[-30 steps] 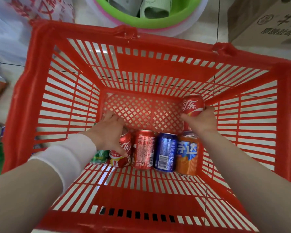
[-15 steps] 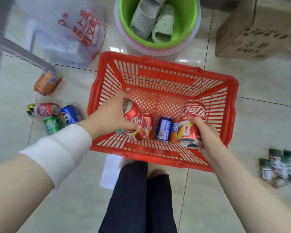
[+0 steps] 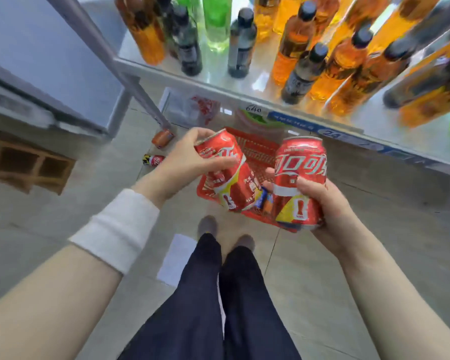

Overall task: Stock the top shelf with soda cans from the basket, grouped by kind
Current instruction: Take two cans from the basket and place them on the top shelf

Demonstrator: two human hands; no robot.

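Head view: person risen, basket (image 3: 257,146) low at centre. Left hand (image 3: 182,162) fingers wrap tilted cola can (image 3: 226,175), right hand (image 3: 327,203) clamps upright cola can (image 3: 299,175), both now out of basket. Shelving likely next.

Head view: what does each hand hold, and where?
Left hand: tilted red can, round its upper half. Right hand: upright red can, round its lower half.

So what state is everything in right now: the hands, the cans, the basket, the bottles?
left hand: grips the tilted cola can.
right hand: grips the upright cola can.
basket: on the floor, not empty.
orange can: lying on the floor.
red floor can: lying on the floor.
bottles: standing on the shelf, capped.
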